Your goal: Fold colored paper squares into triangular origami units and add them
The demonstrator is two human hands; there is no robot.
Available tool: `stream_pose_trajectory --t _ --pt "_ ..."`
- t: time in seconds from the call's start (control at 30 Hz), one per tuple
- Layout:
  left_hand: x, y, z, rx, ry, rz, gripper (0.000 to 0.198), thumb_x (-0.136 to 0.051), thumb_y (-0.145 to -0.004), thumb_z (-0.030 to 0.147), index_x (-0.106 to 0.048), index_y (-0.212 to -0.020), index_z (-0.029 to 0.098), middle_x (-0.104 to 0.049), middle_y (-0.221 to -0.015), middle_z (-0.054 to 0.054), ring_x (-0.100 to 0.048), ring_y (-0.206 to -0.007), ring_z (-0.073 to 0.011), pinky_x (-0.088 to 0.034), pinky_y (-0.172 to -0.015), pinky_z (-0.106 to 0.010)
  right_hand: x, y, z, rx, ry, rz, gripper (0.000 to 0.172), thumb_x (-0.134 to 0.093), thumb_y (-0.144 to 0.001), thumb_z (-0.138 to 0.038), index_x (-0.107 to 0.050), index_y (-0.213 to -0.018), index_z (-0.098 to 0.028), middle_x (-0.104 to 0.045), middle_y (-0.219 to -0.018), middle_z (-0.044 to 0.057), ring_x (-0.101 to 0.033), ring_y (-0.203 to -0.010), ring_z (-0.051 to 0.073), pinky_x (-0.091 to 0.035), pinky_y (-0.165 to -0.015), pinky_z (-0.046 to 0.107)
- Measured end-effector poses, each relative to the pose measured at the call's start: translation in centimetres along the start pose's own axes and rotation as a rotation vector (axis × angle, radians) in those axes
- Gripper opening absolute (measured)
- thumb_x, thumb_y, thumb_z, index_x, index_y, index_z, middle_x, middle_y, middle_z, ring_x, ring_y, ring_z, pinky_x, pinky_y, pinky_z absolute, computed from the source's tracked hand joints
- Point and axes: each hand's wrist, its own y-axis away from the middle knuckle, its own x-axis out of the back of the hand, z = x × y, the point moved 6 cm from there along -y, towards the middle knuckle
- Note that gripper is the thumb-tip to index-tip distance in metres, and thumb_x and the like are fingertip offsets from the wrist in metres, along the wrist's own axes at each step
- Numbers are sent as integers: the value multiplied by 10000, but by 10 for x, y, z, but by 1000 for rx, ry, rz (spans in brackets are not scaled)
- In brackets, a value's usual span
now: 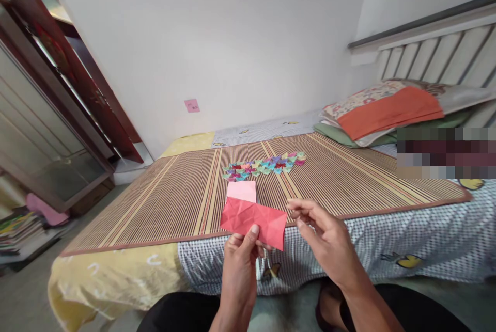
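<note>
A creased sheet of red paper is pinched in my left hand, the thumb lying on top of it. Fold lines cross its surface. To its right my right hand hovers just off the paper's edge, fingers curved and apart, with nothing visible in them. Just beyond the red sheet lies a light pink square of paper on the bamboo mat. Farther back, several small folded paper pieces in many colours lie together in rows.
Folded pillows and bedding are piled at the right by the radiator. A patterned sheet hangs over the bed's front edge. Books are stacked at the left, near a glass-fronted cabinet. A small pink note is on the wall.
</note>
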Motion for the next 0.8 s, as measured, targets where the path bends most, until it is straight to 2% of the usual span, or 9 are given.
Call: stream_pose_trajectory --t 0.07,0.13,0.2,0.27,0.37,0.47,0.53,0.6,0.8 --pt "-1 -1 2 15 15 -5 383 -959 -618 346 -637 -543 151 -629 -491 10 -559 -456 -93 -456 -536 -206 -3 2 -9 80 63 -120 415 -545 -950 -142 -668 -1305 -318 -672 -1337 58 -675 -1189 220 -563 -971 336" --pt "-2 -2 3 18 20 -22 378 -960 -617 327 -632 -558 148 -634 -502 12 -554 -448 -87 -445 -516 -198 -6 4 -19 145 112 -209 503 -532 -924 -88 -661 -1331 -353 -609 -1438 39 -587 -1340 227 -500 -1092 369" --pt "-3 -2 4 19 11 -53 367 -953 -632 314 -635 -570 142 -641 -515 8 -551 -447 -82 -432 -497 -190 -9 5 -25 176 128 -270 525 -531 -900 -52 -690 -1295 -359 -602 -1443 32 -571 -1366 222 -466 -1135 369" --pt "-4 0 3 20 7 -73 368 -940 -665 325 -639 -567 138 -635 -513 7 -549 -450 -77 -429 -486 -182 -11 6 -28 175 119 -298 483 -539 -889 -33 -737 -1207 -338 -624 -1402 40 -616 -1312 213 -496 -1091 334" --pt "-4 3 3 27 36 -54 321 -926 -698 359 -707 -654 128 -689 -604 -8 -591 -511 -89 -491 -524 -190 -15 5 -28 155 97 -278 285 -595 -937 -92 -767 -1048 -290 -676 -1271 56 -675 -1196 207 -538 -975 277" --pt "-3 6 3 25 90 -3 292 -928 -695 357 -762 -789 136 -773 -804 -50 -710 -710 -155 -591 -673 -255 -19 5 -29 163 64 -227 138 -628 -984 -191 -726 -906 -248 -706 -1045 44 -705 -1035 196 -536 -871 253" --pt "-4 6 5 0 126 11 258 -917 -713 337 -764 -803 149 -789 -861 -58 -743 -825 -193 -615 -784 -312 -22 5 -30 162 50 -185 162 -612 -1001 -209 -674 -853 -231 -686 -925 27 -694 -926 184 -523 -814 250" --pt "-6 7 6 -21 141 -11 224 -897 -742 331 -769 -805 158 -795 -880 -59 -753 -870 -208 -615 -841 -342 -24 4 -30 157 57 -125 191 -589 -1008 -206 -627 -822 -221 -662 -892 23 -669 -868 176 -508 -785 254" --pt "-17 10 5 -49 45 -142 214 -841 -819 347 -800 -877 146 -814 -947 -97 -761 -919 -244 -611 -855 -348 -25 5 -29 142 153 19 235 -561 -989 -186 -521 -760 -220 -590 -785 3 -586 -705 153 -468 -677 254"
